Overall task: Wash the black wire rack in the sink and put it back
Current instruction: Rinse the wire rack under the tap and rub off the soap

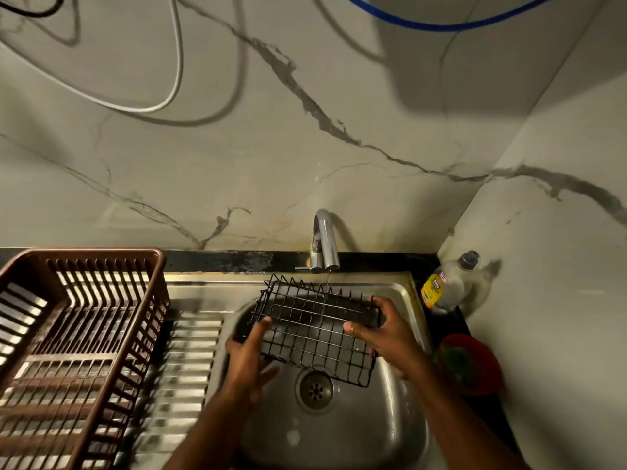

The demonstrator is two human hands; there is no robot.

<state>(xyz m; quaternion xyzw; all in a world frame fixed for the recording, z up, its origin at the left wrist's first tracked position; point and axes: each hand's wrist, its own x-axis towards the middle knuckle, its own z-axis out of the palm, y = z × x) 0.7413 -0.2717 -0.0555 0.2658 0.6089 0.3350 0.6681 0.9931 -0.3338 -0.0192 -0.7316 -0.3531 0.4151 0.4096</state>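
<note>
I hold the black wire rack [315,329] tilted over the sink [400,415] basin, above the drain [315,390]; my left hand [249,359] supports its near-left edge, fingers extended along the wires, grip largely open; my right hand [385,332] clamps the right end, thumb over the grid, fingers curled round the frame; a thin stream from the tap [324,242] strikes the far edge; a brown dish drainer [73,351] sits left on the worktop; a soap bottle [448,283] stands far right.
</note>
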